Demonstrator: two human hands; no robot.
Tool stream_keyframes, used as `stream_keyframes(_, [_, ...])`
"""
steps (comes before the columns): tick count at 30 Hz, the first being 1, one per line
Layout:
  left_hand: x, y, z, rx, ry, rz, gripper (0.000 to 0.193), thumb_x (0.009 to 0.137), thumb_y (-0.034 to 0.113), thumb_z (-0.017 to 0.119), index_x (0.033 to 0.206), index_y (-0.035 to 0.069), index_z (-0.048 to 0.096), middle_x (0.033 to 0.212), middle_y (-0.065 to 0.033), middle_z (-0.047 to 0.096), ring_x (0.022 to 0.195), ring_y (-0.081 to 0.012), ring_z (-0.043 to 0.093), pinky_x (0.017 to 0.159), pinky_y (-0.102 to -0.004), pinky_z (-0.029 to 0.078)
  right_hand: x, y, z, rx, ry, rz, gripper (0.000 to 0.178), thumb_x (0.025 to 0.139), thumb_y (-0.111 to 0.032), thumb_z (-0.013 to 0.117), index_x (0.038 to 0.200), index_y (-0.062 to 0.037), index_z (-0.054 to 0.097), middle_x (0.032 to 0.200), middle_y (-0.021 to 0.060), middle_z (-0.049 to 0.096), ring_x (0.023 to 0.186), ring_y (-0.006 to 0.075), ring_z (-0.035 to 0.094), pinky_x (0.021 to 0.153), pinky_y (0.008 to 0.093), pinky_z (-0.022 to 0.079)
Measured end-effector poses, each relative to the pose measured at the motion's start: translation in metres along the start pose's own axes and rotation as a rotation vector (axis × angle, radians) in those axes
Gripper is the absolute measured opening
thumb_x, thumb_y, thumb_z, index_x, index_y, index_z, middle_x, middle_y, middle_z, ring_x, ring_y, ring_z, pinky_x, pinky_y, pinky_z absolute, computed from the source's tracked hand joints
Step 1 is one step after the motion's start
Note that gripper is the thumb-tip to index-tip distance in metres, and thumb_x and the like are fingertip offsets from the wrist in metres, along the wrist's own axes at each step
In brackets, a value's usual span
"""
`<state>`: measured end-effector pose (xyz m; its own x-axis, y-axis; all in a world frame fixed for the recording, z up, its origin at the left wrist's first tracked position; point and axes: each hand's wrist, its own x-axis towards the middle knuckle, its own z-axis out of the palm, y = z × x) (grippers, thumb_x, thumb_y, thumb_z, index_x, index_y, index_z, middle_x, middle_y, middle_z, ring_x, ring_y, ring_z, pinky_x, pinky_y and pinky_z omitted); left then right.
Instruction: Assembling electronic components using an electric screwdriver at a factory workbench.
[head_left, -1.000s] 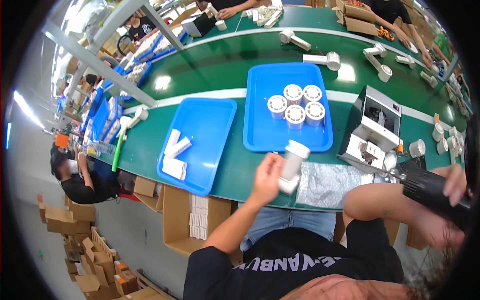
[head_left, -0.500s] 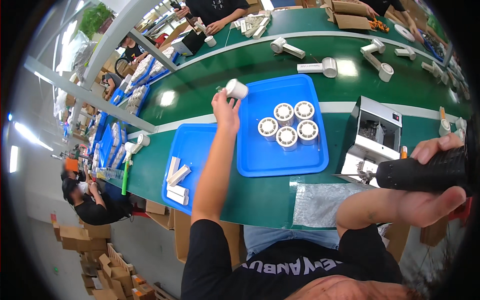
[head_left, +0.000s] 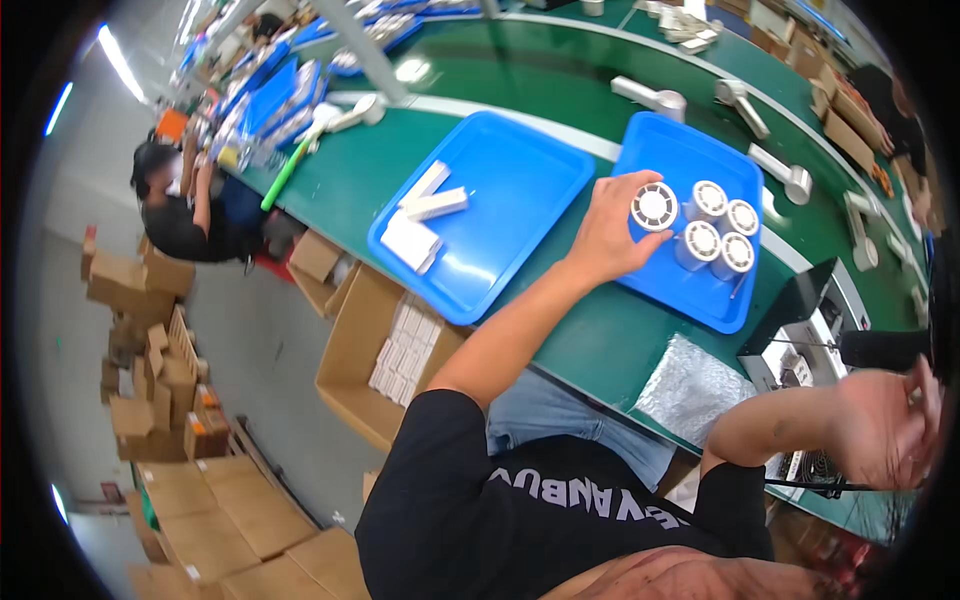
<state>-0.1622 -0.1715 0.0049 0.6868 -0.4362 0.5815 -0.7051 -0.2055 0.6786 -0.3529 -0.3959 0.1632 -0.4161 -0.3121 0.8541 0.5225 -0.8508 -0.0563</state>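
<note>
Fingers and thumb of my left hand point(head_left: 612, 232) close around a white cylinder point(head_left: 654, 206) with a slotted round end facing up. It is over the left part of the right-hand blue tray point(head_left: 640, 135), where several similar cylinders point(head_left: 703, 240) stand grouped. My right hand point(head_left: 888, 425) is at the far right, blurred, below a black cylindrical power driver point(head_left: 885, 348). Its fingers are too smeared to read, and a gap shows between hand and driver. An open-sided metal box machine point(head_left: 805, 335) stands beside the driver.
A second blue tray point(head_left: 520, 200) holds several white blocks point(head_left: 425, 205). Silvery bubble wrap point(head_left: 690, 385) lies near the table edge. A cardboard box point(head_left: 345, 375) with white pieces sits below the table. White jointed parts point(head_left: 655, 98) lie on the green bench beyond. Another person point(head_left: 185, 205) sits far left.
My view has swung left. My left hand has come down from beyond the tray, without the white cup, and now grips the leftmost cylinder. My right hand has moved off the driver.
</note>
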Motion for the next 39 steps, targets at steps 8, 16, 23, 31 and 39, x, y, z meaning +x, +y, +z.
stream_keyframes(8, [-0.168,0.029,-0.099,-0.908,0.266,-0.497,0.078,0.084,-0.006,0.07,0.15,0.011,0.031,0.138,-0.0118,0.046,0.129,-0.0244,0.049,0.11,-0.0378,0.041,-0.202,-0.073,0.151,0.46,-1.291,0.527,0.028,0.081,-0.002,0.068,0.109,-0.0044,0.068,0.102,0.0134,0.066,0.09,0.0263,0.065,0.077,0.0339,0.053])
stream_keyframes(16, [-0.242,0.059,-0.144,-1.499,0.273,-0.769,0.05,0.09,0.018,0.065,0.134,0.016,0.041,0.145,-0.0137,0.045,0.131,-0.0343,0.048,0.109,-0.0543,0.04,-0.386,-0.1,0.227,0.282,-1.649,0.086,0.052,0.074,-0.002,0.067,0.125,-0.0068,0.057,0.122,0.0192,0.061,0.109,0.0391,0.06,0.091,0.0433,0.051])
stream_keyframes(23, [-0.238,0.041,-0.116,-1.773,0.273,-0.813,0.036,0.093,0.023,0.06,0.125,0.01,0.051,0.133,-0.0147,0.054,0.125,-0.0299,0.053,0.102,-0.047,0.046,-0.327,-0.095,0.168,0.319,-1.375,0.855,0.059,0.077,-0.019,0.078,0.121,-0.0018,0.042,0.109,0.0207,0.063,0.083,0.0327,0.068,0.072,0.0438,0.056])
stream_keyframes(31, [-0.182,0.065,-0.08,-1.289,-0.015,-0.645,0.045,0.086,0.001,0.071,0.129,-0.001,0.054,0.12,-0.0089,0.061,0.109,-0.0156,0.06,0.094,-0.0303,0.05,-0.191,-0.077,0.015,0.783,-0.305,1.772,0.024,0.099,-0.027,0.054,0.105,-0.005,0.058,0.082,0.0076,0.055,0.091,0.0254,0.062,0.102,0.0546,0.046])
stream_keyframes(39, [-0.163,0.097,-0.038,-1.134,-0.382,-0.567,0.053,0.079,-0.001,0.078,0.128,0.0,0.058,0.121,-0.0072,0.058,0.11,-0.0143,0.058,0.093,-0.0296,0.048,-0.175,-0.084,-0.04,0.941,0.197,1.974,0.03,0.099,-0.034,0.057,0.107,-0.0045,0.059,0.084,0.0097,0.056,0.088,0.0233,0.058,0.101,0.05,0.047])
